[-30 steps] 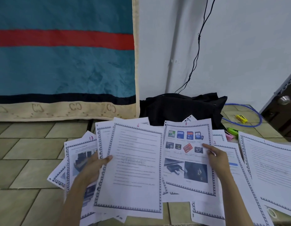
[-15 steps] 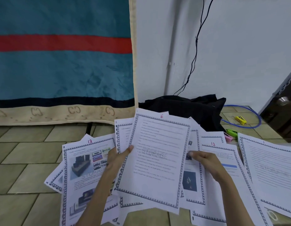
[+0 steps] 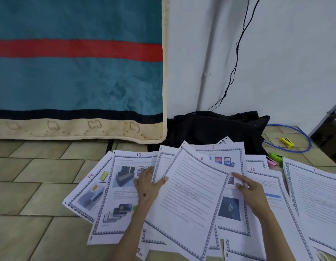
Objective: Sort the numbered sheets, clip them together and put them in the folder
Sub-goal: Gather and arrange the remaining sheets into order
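Note:
Numbered, blue-bordered sheets lie fanned out on the tiled floor. Sheet 6 [image 3: 189,196], all text, sits tilted on top in the middle. My left hand [image 3: 147,187] grips its left edge, thumb on top and fingers spread underneath over sheet 13 [image 3: 122,204]. Sheet 14 [image 3: 88,193] pokes out further left. My right hand [image 3: 252,194] rests with loose fingers on picture sheet 8 [image 3: 229,206], index tip touching sheet 6's upper right corner. Sheet 12 [image 3: 267,183] and a large text sheet [image 3: 317,202] lie to the right. No folder is visible.
A black bag [image 3: 216,129] lies against the white wall behind the sheets. Green [image 3: 275,157] and pink clips [image 3: 270,162], a yellow clip [image 3: 285,142] and a blue cable loop [image 3: 295,140] are at the back right. A teal blanket [image 3: 78,81] hangs at left, a dark door [image 3: 331,140] at right.
Sheet 6 has come down from its raised position and now lies tilted over sheet 8. My right hand has let go of its edge. Sheets 13 and 14 are uncovered at left.

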`<state>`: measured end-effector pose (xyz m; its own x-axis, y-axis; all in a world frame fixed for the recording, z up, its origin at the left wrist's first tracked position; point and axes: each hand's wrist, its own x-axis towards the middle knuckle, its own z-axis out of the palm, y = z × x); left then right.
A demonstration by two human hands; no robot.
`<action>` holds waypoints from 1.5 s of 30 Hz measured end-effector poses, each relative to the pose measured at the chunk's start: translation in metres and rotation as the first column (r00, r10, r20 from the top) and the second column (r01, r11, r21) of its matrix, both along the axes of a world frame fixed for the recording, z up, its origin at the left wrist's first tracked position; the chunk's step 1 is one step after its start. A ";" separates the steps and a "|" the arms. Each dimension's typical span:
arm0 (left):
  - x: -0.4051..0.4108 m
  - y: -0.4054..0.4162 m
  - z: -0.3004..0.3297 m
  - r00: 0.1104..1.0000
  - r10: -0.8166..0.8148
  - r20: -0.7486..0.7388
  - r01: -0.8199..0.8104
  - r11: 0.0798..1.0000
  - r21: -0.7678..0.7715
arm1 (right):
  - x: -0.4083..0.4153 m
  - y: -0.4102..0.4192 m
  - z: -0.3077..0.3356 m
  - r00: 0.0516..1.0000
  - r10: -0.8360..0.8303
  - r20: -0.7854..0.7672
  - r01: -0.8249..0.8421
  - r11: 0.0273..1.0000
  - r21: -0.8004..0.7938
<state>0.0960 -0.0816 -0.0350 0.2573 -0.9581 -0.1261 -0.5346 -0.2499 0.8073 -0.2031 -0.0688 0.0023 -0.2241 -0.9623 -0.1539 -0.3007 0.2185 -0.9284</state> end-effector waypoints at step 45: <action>-0.028 0.004 0.019 0.826 -0.472 0.308 0.387 0.872 0.300 | -0.008 -0.009 0.103 0.892 -0.450 -0.035 0.387 0.802 -0.455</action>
